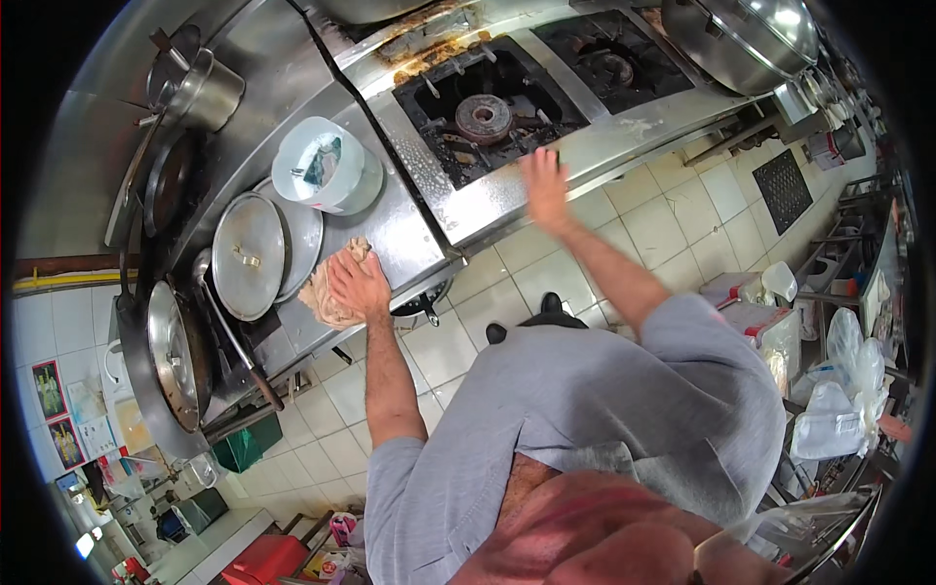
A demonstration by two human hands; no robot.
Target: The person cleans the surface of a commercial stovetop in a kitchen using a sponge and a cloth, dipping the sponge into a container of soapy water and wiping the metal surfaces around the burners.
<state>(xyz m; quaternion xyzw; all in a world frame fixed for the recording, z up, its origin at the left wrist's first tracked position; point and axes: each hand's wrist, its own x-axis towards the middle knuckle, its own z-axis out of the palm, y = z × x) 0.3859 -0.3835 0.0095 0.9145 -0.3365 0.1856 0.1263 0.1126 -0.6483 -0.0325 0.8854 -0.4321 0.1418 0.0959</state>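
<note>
My left hand [360,284] presses a crumpled beige cloth [327,301] onto the steel counter [406,245]. Beyond it stands a translucent plastic bucket [327,167] with something dark green inside. To the left of the cloth, a round metal lid [247,256] with a small handle overlaps a second flat lid [306,238]. My right hand [545,191], its fingers extended and slightly blurred, is at the front edge of the gas stove [504,201]; whether it touches the steel cannot be told. Just past it sits a cast-iron burner [483,120] on a dark, wet-looking pan.
A long-handled ladle [238,340] and a lidded wok [175,358] lie at the left end. Steel pots [212,91] stand at the back left. One large steel pot [738,44] is at the far right. A narrow dark gap [395,161] divides counter and stove. Tiled floor [570,278] runs below.
</note>
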